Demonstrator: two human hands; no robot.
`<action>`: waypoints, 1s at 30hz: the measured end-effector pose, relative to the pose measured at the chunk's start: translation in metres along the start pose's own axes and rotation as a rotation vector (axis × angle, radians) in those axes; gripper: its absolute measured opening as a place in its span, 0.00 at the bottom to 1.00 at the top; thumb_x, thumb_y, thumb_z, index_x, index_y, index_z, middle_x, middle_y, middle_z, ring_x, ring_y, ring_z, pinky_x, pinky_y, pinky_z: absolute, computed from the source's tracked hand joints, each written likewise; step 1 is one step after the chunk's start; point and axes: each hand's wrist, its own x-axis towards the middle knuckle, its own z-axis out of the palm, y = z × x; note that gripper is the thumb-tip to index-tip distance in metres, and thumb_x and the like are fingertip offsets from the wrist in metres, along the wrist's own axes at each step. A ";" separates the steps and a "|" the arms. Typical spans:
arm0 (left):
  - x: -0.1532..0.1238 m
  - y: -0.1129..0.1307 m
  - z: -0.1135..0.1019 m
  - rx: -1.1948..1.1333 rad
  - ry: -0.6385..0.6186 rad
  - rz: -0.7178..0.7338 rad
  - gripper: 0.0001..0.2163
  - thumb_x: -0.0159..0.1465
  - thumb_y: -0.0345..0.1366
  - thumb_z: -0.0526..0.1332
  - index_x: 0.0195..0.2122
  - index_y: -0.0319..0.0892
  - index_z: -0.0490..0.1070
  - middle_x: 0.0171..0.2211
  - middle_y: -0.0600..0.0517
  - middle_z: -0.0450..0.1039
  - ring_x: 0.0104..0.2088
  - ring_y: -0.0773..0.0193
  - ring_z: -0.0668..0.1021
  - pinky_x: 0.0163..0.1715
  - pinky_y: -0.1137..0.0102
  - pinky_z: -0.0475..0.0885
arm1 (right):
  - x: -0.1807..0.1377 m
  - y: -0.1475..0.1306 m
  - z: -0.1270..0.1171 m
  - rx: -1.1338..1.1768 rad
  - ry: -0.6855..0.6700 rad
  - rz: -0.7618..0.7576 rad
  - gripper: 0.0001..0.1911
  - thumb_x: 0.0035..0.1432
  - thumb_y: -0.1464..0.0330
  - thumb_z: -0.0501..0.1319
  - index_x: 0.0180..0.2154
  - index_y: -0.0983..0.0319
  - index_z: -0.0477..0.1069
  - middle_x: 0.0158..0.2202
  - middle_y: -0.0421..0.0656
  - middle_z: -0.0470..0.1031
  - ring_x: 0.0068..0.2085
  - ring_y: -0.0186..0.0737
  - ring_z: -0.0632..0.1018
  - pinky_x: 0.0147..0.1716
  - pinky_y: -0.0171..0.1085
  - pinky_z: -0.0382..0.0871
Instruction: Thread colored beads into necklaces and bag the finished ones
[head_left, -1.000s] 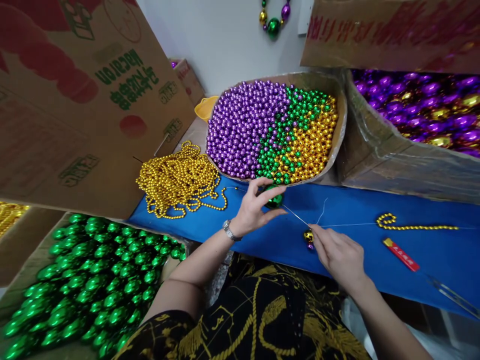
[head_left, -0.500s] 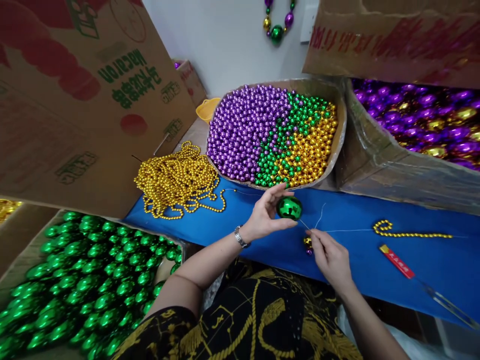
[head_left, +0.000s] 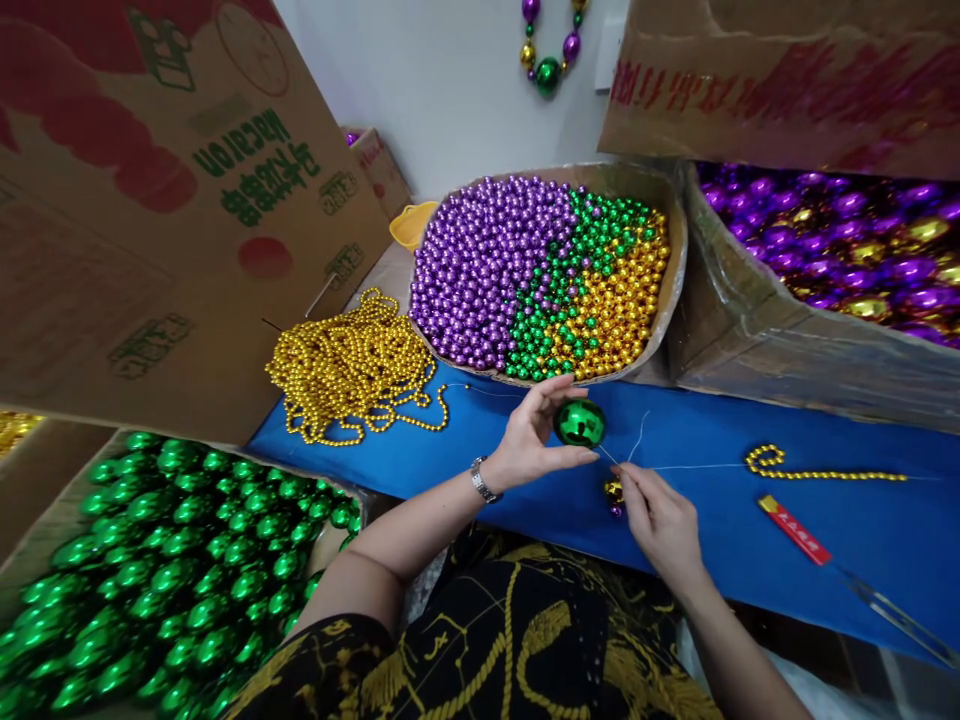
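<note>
My left hand (head_left: pixel 529 440), with a metal watch band at the wrist, holds a large shiny green bead (head_left: pixel 579 424) between thumb and fingers. A thin white string (head_left: pixel 609 455) runs from the bead to my right hand (head_left: pixel 664 520), whose thumb and forefinger are pinched on it. Just beside those fingertips hang a gold bead (head_left: pixel 613 490) and a small purple bead (head_left: pixel 616 511). More string stretches right across the blue tabletop (head_left: pixel 712 540) to a short strand of small gold beads (head_left: pixel 825 474). A loose string end sticks up between the hands.
Behind my hands stands a box of small purple, green and gold beads (head_left: pixel 495 270). A heap of gold bead strands (head_left: pixel 345 370) lies to its left. Boxes of large green beads (head_left: pixel 187 570) and purple beads (head_left: pixel 847 205) flank the table. A red-handled tool (head_left: pixel 795 530) lies at right.
The whole view has shifted slightly, with things sitting a little lower in it. Both hands keep nearly the same pose around the green bead and the string.
</note>
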 end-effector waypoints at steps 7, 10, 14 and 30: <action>-0.001 -0.001 0.005 -0.001 -0.140 -0.001 0.42 0.48 0.33 0.76 0.63 0.51 0.59 0.59 0.43 0.67 0.58 0.52 0.72 0.55 0.57 0.72 | 0.006 -0.005 0.001 0.017 -0.013 0.051 0.10 0.66 0.71 0.53 0.42 0.59 0.72 0.36 0.43 0.81 0.35 0.38 0.82 0.33 0.33 0.75; 0.023 0.012 -0.002 0.094 -0.226 -0.022 0.36 0.56 0.38 0.71 0.64 0.49 0.59 0.61 0.41 0.65 0.61 0.50 0.70 0.57 0.54 0.69 | 0.008 -0.003 -0.002 -0.022 0.025 0.073 0.09 0.67 0.70 0.52 0.37 0.59 0.70 0.29 0.41 0.78 0.28 0.35 0.79 0.29 0.31 0.72; 0.097 0.016 -0.007 0.541 -0.195 0.110 0.14 0.65 0.38 0.61 0.51 0.43 0.72 0.50 0.44 0.75 0.52 0.54 0.75 0.56 0.54 0.68 | 0.007 0.004 -0.012 -0.074 0.085 0.148 0.10 0.67 0.67 0.52 0.34 0.59 0.68 0.23 0.38 0.73 0.21 0.33 0.74 0.22 0.31 0.66; 0.135 0.011 0.023 -0.088 -0.127 -0.337 0.13 0.61 0.41 0.65 0.44 0.40 0.74 0.36 0.49 0.77 0.33 0.68 0.78 0.36 0.71 0.72 | 0.010 0.007 -0.036 -0.211 0.227 0.086 0.06 0.66 0.72 0.55 0.40 0.60 0.71 0.30 0.42 0.79 0.28 0.35 0.79 0.30 0.31 0.71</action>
